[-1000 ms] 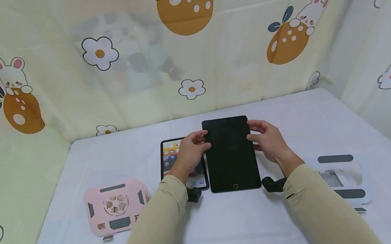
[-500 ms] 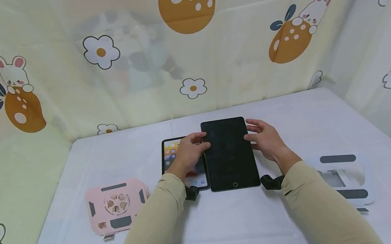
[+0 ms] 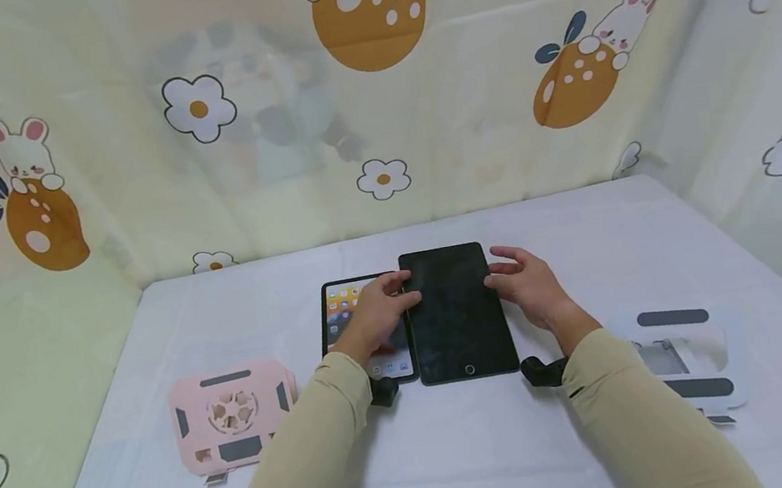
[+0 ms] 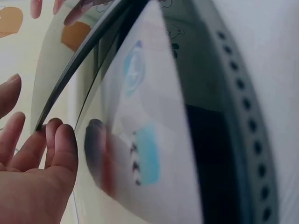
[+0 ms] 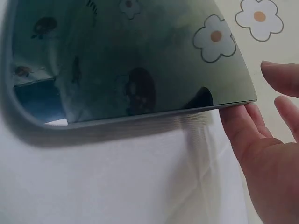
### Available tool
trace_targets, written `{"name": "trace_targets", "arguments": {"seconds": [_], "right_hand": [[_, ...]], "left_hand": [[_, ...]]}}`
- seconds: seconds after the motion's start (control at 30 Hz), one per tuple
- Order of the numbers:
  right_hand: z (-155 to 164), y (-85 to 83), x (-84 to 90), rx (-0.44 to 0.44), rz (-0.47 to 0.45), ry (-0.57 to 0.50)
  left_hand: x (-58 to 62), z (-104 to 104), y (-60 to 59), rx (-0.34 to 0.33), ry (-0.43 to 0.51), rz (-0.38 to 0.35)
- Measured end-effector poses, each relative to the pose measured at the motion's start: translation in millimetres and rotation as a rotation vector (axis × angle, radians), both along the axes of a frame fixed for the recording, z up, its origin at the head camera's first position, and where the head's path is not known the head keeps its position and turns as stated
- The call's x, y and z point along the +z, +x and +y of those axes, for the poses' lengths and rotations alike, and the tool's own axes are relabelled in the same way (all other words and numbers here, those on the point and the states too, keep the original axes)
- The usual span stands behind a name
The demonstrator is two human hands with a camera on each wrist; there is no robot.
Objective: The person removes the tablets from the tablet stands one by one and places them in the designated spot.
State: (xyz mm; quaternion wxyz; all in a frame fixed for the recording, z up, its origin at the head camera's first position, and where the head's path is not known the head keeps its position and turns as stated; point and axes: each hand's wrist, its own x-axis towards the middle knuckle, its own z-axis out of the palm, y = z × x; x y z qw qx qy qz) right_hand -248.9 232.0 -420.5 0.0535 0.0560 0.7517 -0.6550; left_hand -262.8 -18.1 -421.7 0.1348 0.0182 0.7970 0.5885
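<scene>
- Both arms wear long beige sleeves of a smooth, close-fitting knit that end at the wrists.
- The left sleeve point(image 3: 308, 450) shows a dark, speckled band at 7 o'clock, near the frame's lower edge.
- The right sleeve point(image 3: 644, 417) carries a small dark mark near its cuff.
- Left hand point(image 3: 379, 313) and right hand point(image 3: 529, 284) are bare, without rings or gloves.

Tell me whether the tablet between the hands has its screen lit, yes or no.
No, the dark tablet shows a black screen in the head view, while the tablet beside it shows lit icons.
</scene>
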Motion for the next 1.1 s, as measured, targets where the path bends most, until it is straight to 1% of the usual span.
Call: {"name": "trace_targets", "arguments": {"seconds": [0.13,0.3,0.4,0.53,0.77,0.93,1.1], "right_hand": [[0.0,1.8,-4.9,0.011,0.002,-0.014],[-0.5,4.7,-7.7,0.016,0.026,-0.026],[-1.4,6.6,-9.0,0.013,0.03,-0.034],[-2.5,8.1,-12.1,0.018,0.039,-0.033],[-2.3,9.2,-15.9,0.006,0.033,-0.026],[-4.5,9.8,-14.6,-0.008,0.04,-0.042],[-6.2,10.6,-13.7,-0.013,0.047,-0.036]], "left_hand": [[-2.2,0.4,2.6,-0.013,-0.03,0.007],[-4.4,2.3,4.7,-0.008,-0.058,0.025],[-6.7,3.3,5.8,-0.003,-0.069,0.009],[-8.8,4.0,6.3,0.001,-0.068,-0.002],[-9.3,4.6,4.8,0.0,-0.033,0.021],[-8.3,4.5,4.2,0.002,-0.047,0.026],[-6.6,4.6,3.6,0.013,-0.046,-0.001]]}}
